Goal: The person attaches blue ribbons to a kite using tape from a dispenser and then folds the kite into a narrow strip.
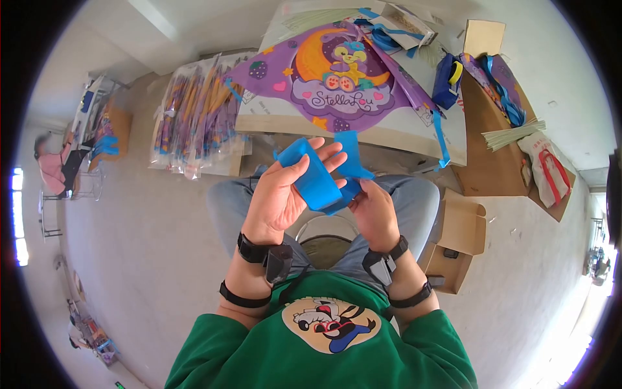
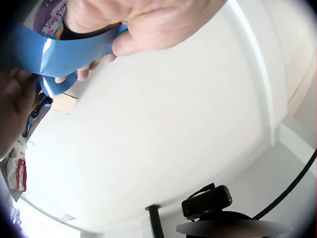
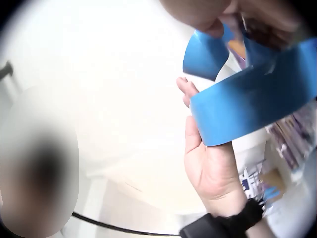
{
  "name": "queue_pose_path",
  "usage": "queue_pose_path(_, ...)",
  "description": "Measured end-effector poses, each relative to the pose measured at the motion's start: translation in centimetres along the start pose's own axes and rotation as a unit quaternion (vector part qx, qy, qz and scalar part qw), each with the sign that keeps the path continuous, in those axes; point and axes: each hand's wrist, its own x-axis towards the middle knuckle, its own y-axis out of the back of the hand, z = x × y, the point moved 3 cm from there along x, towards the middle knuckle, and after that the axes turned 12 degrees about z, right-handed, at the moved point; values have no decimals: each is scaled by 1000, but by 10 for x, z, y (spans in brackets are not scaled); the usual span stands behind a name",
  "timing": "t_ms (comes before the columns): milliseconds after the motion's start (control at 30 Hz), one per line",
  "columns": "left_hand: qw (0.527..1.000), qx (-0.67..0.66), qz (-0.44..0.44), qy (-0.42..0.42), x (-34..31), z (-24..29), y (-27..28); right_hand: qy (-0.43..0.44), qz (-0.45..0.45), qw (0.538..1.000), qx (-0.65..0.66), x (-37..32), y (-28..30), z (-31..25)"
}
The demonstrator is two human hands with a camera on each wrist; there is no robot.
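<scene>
Blue ribbon point(image 1: 314, 179) spans both hands, above the lap at the middle of the scene. The left hand point(image 1: 278, 196), palm up, has the ribbon across its fingers, with the thumb laid over it and pinching it against them; the fingertips stick out past the edge. The right hand point(image 1: 376, 212) pinches the ribbon's right part between thumb and fingers, and a broad piece rises beyond that pinch.

Farther off, a purple sheet point(image 1: 402, 100) printed with a moon and a seated animal lies on the table point(image 1: 272, 123). A tape dispenser point(image 1: 446, 82) stands to its right, and a small open box point(image 1: 409, 27) sits at the far side. To the left are plastic packets point(image 1: 197, 117); to the right, thin sticks point(image 1: 514, 135) and a white bag point(image 1: 545, 170). An open cardboard box point(image 1: 461, 228) lies on the floor, right of the knees.
</scene>
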Motion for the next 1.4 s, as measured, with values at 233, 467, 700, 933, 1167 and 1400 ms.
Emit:
queue_pose_path(233, 1000, 2, -3, 26, 3, -4, 2, 149, -83, 951, -259, -24, -30, -25)
queue_pose_path(467, 1000, 22, -1, 17, 5, -3, 4, 199, -115, 935, -270, -24, -30, -25)
queue_pose_path(700, 998, 58, 16, 17, 5, -20, 5, 195, -14, 950, -243, -19, -27, -24)
queue_pose_path(933, 990, 115, 74, 29, 7, -33, 20, 157, 24, 981, -115, -15, -24, -21)
queue_pose_path(1167, 995, 59, 59, -45, 19, 13, 49, 219, 137, 961, 99, 2, 24, -77)
queue_pose_path(1400, 937, 124, 151, -289, 32, 131, 86, 353, 297, 874, 152, 19, 124, -128)
